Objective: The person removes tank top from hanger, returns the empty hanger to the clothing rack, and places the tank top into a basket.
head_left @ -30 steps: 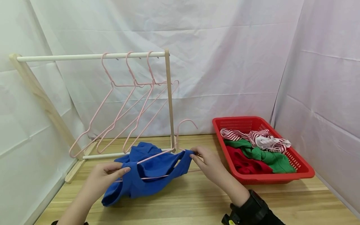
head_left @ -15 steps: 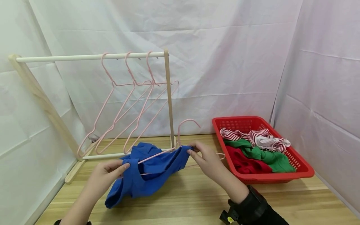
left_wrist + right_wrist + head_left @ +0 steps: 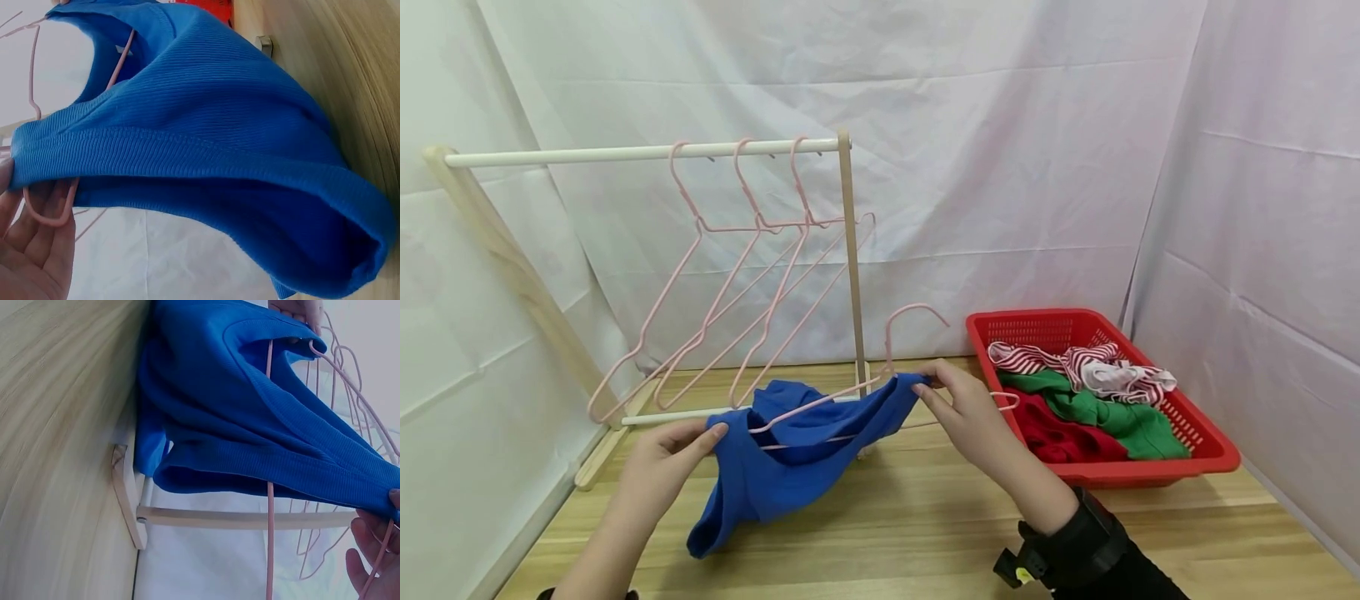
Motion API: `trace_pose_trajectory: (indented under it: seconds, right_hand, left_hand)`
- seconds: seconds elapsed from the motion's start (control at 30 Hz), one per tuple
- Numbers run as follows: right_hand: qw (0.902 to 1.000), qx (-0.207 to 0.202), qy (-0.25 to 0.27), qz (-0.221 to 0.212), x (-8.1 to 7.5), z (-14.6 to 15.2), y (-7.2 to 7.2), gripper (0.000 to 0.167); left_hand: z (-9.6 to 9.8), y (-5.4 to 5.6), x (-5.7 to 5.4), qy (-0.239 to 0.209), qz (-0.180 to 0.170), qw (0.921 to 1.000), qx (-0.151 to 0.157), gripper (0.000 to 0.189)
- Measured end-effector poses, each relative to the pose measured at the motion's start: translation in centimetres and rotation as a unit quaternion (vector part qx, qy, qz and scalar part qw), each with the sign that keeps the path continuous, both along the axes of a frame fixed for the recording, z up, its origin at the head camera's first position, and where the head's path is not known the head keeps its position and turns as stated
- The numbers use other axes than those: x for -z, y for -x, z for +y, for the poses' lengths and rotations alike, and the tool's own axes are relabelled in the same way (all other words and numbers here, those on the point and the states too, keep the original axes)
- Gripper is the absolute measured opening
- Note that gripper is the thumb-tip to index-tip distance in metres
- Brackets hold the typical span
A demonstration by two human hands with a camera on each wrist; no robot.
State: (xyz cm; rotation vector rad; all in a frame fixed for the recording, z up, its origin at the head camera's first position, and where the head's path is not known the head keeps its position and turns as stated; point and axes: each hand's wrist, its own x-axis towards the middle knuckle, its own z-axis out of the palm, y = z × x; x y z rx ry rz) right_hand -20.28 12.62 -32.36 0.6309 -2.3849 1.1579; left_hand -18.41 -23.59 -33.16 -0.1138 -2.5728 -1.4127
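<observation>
A blue ribbed sleeveless top [image 3: 775, 483] is held stretched above the wooden table, with a pink hanger [image 3: 889, 337] running through it. The hanger's hook stands up out of the neck opening. My left hand [image 3: 658, 467] pinches the left shoulder strap; in the left wrist view, the hanger's rounded end [image 3: 50, 220] pokes out of the armhole against the fingers. At the other strap, my right hand [image 3: 973, 421] pinches the cloth. The hanger's lower bar [image 3: 270, 544] comes out of that armhole in the right wrist view, and its right end shows beyond my right hand.
A white-barred wooden rack [image 3: 640, 154] stands at the back left, with three pink hangers [image 3: 718, 287] on its rail. On the right is a red basket [image 3: 1150, 479] holding red, green and striped clothes. White cloth walls [image 3: 1000, 167] surround the table [image 3: 910, 542].
Both hands have risen slightly and drawn apart, pulling the top wider. The hanger has shifted right and up, and its right end has come into view by the basket's edge.
</observation>
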Motion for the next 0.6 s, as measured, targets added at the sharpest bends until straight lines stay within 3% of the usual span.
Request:
trace_pose_trajectory:
  seconds: [0.3,0.6]
  right_hand:
    - [0.9992,0.017,0.035,-0.004,0.4,1.6,0.3,0.011]
    - [0.9985,0.032,0.044,-0.007,0.3,3.1,0.2,0.012]
  left_hand:
    - [0.0,0.3,0.0,-0.025,0.004,0.9997,-0.006,0.050]
    - [0.2,1.0,0.0,-0.020,0.003,0.9996,-0.017,0.047]
